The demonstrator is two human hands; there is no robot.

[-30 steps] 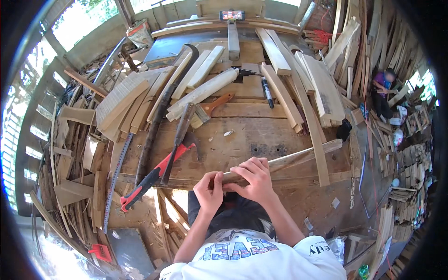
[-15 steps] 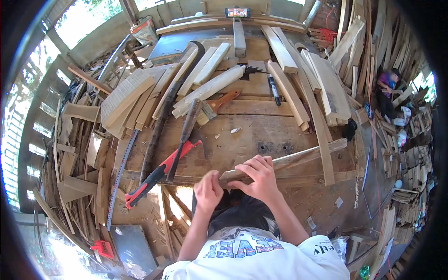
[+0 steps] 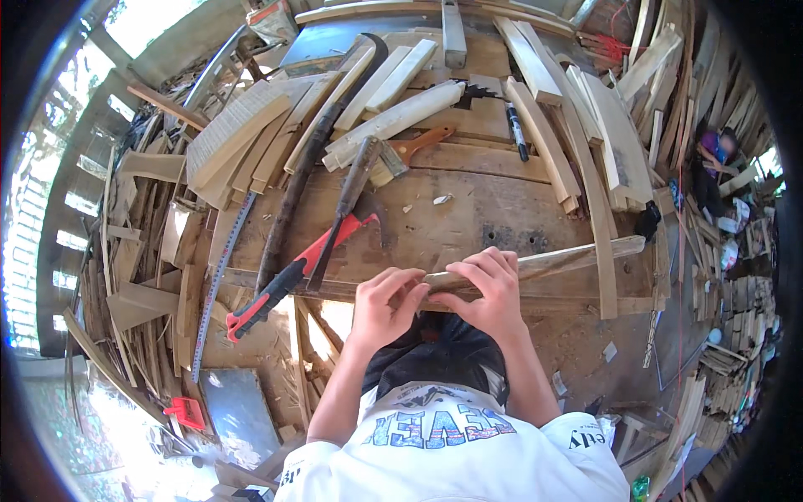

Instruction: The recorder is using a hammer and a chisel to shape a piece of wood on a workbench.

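A narrow wooden strip (image 3: 577, 257) lies across the near edge of the workbench, its right end resting on the bench. My right hand (image 3: 489, 289) is closed around it near its left end, thumb below and fingers over the top. At that left end, my left hand (image 3: 386, 305) has its fingers curved, with fingertips and thumb meeting the wood. Left of my hands is a red-and-black handled tool (image 3: 288, 280), with a chisel-like tool (image 3: 341, 219) lying across it. A paintbrush (image 3: 410, 155) with a wooden handle sits farther back.
Several boards (image 3: 393, 121) and a long curved dark blade (image 3: 309, 159) lie on the bench (image 3: 401, 238). More boards (image 3: 598, 138) are at the right, beside a marker (image 3: 516, 131). A tape measure (image 3: 222, 280) hangs off the left edge. Far right, another person (image 3: 713, 163) sits near wood piles.
My left hand has loosened from a tight fist to curved fingers at the strip's end. My right hand keeps hold of the strip. The whole view has shifted slightly.
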